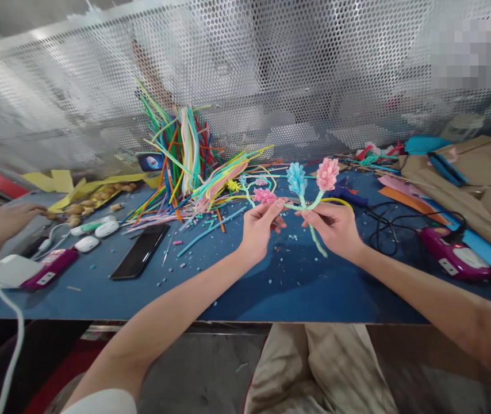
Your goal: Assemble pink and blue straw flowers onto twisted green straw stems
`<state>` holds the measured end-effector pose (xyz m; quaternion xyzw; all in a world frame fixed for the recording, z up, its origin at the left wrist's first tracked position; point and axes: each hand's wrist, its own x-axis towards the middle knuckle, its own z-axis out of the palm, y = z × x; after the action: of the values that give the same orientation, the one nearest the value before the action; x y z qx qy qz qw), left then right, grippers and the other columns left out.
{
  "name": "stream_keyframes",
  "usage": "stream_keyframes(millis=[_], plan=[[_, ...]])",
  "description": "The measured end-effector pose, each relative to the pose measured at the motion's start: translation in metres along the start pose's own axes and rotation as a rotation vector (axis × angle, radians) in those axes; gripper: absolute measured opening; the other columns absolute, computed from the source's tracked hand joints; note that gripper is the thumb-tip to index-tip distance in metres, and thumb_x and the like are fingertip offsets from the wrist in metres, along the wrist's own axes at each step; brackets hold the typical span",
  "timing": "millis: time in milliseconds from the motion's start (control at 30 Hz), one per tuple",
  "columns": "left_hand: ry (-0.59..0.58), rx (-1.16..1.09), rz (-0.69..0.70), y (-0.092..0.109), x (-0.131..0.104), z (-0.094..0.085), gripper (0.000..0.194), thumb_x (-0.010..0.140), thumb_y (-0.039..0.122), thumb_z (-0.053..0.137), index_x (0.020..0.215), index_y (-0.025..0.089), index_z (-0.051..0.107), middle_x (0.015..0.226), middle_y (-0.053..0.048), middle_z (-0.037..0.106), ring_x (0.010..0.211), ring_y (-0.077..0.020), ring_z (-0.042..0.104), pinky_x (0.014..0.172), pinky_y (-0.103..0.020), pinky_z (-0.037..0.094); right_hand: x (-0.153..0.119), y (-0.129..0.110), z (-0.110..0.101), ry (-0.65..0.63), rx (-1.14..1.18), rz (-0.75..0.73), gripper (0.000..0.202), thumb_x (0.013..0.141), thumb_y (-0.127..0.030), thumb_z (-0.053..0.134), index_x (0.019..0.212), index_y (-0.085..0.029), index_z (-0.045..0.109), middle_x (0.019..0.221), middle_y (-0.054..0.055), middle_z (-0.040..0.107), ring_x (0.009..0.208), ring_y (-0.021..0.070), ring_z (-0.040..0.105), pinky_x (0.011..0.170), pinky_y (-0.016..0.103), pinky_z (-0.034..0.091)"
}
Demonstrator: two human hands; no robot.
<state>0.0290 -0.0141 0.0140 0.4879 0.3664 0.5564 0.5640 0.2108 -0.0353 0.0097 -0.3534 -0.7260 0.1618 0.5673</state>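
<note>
Above the blue table, my right hand (334, 225) pinches the green stem of a pipe-cleaner flower sprig. The sprig carries a light-blue bloom (296, 181) and a pale-pink bloom (327, 174), and its stem end (318, 241) hangs below my fingers. My left hand (261, 227) is closed at the tip of a side stem reaching left from the sprig. A darker pink bloom (264, 196) shows right behind my left fingers; whether it joins that stem I cannot tell. Small yellow flowers (233, 186) lie just beyond it.
A tall bunch of pipe cleaners (189, 152) stands behind, with more lying loose. A black phone (139, 252) lies left, near a purple power strip (51, 267). Another power strip (456, 253) and cables sit right. A co-worker's hand (10, 221) is far left. Perforated metal (297, 75) rises behind.
</note>
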Motion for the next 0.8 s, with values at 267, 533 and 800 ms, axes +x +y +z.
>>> stream_keyframes(millis=[267,533,800], plan=[[-0.038,0.061,0.002,-0.005,0.003,-0.003,0.037,0.077,0.050,0.078,0.099,0.020,0.079,0.081,-0.004,0.075,0.052,-0.0066,0.056,0.048,-0.020,0.041,0.002,0.003,-0.004,0.012,-0.045,0.019,0.023,0.095,-0.031,0.060,0.087,-0.022,0.080,0.066,0.002,0.071,0.062,0.0156,0.063,0.062,0.031,0.052],[-0.083,-0.119,-0.041,-0.002,0.009,-0.007,0.042,0.081,0.055,0.074,0.108,0.023,0.073,0.116,-0.005,0.071,0.061,-0.0053,0.058,0.049,-0.018,0.045,0.003,0.017,-0.011,-0.006,-0.035,0.057,0.024,0.095,-0.031,0.060,0.085,-0.019,0.079,0.070,0.003,0.073,0.064,0.0156,0.065,0.063,0.031,0.051],[-0.074,-0.148,0.015,-0.005,0.018,-0.011,0.042,0.077,0.042,0.082,0.110,0.018,0.071,0.102,-0.006,0.074,0.070,-0.0082,0.066,0.067,-0.021,0.055,0.004,0.024,-0.016,-0.027,-0.017,0.096,0.025,0.093,-0.033,0.061,0.084,-0.019,0.079,0.065,0.002,0.070,0.058,0.0150,0.063,0.056,0.029,0.047]])
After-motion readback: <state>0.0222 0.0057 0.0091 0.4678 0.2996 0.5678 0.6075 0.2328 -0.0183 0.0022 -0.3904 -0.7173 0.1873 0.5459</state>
